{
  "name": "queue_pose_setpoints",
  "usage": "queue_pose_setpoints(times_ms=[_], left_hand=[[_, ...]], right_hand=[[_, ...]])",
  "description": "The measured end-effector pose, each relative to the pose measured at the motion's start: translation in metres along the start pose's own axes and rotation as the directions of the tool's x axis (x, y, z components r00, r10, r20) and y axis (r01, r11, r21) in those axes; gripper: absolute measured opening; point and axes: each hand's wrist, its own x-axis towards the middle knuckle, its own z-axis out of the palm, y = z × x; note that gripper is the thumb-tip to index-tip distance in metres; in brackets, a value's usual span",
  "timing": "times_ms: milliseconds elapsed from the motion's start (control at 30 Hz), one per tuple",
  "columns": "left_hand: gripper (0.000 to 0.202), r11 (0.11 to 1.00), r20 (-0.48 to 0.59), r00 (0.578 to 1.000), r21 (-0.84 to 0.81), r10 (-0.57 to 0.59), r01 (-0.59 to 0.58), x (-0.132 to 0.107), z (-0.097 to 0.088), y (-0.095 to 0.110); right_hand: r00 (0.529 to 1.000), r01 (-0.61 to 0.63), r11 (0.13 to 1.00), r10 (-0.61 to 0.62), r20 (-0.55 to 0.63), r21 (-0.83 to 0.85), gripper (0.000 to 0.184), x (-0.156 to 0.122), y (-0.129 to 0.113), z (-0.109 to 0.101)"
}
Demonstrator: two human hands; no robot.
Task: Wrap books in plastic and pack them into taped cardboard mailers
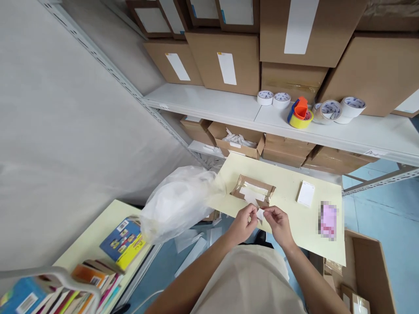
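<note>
Both my hands meet over the near edge of a pale yellow table (294, 218). My left hand (244, 222) and my right hand (278, 223) pinch a small white paper slip (260, 213) between their fingertips. Just beyond them lies a flat brown parcel (252, 191) wrapped in clear tape, with a white label on its top. A white pad of labels (306, 193) rests to the right of the parcel.
A clear plastic bag (178, 203) bulges at the table's left. Books (124, 242) lie on a second table at lower left. Tape rolls (332, 109) and a tape dispenser (300, 114) sit on the white shelf among cardboard boxes. An open box (366, 266) stands at lower right.
</note>
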Motion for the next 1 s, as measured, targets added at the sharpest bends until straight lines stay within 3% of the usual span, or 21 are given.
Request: queue_pose_setpoints(times_ms=[200, 333, 467, 533, 700, 833, 1000], left_hand=[[0.022, 0.929, 0.058, 0.96, -0.242, -0.273, 0.279, 0.016, -0.042, -0.009], [0.021, 0.864, -0.023, 0.917, -0.346, -0.397, 0.366, 0.026, -0.083, -0.008], [0.024, 0.801, -0.137, 0.86, -0.458, -0.492, 0.385, 0.038, -0.129, -0.012], [0.027, 0.79, -0.18, 0.843, -0.489, -0.507, 0.371, 0.043, -0.151, -0.017], [0.031, 0.826, -0.269, 0.85, -0.485, -0.453, 0.287, 0.056, -0.202, -0.034], [0.028, 0.844, -0.32, 0.842, -0.471, -0.435, 0.257, 0.073, -0.235, -0.054], [0.021, 0.876, -0.271, 0.866, -0.369, -0.42, 0.31, 0.105, -0.264, -0.078]], right_hand=[[0.987, -0.03, 0.997, 0.04, -0.152, 0.07, 0.035, 0.015, -0.004, 0.013], [0.974, -0.116, 0.987, 0.135, -0.179, 0.111, 0.039, 0.023, -0.011, 0.027], [0.965, -0.11, 0.989, 0.129, -0.226, 0.096, 0.04, 0.03, -0.015, 0.046], [0.957, -0.106, 0.991, 0.125, -0.263, 0.085, 0.041, 0.033, -0.015, 0.055], [0.925, -0.079, 0.996, 0.091, -0.369, 0.046, 0.04, 0.036, -0.015, 0.077], [0.869, -0.049, 0.999, 0.052, -0.493, 0.019, 0.038, 0.034, -0.011, 0.09], [0.811, -0.057, 0.998, 0.041, -0.583, -0.009, 0.033, 0.025, -0.006, 0.1]])
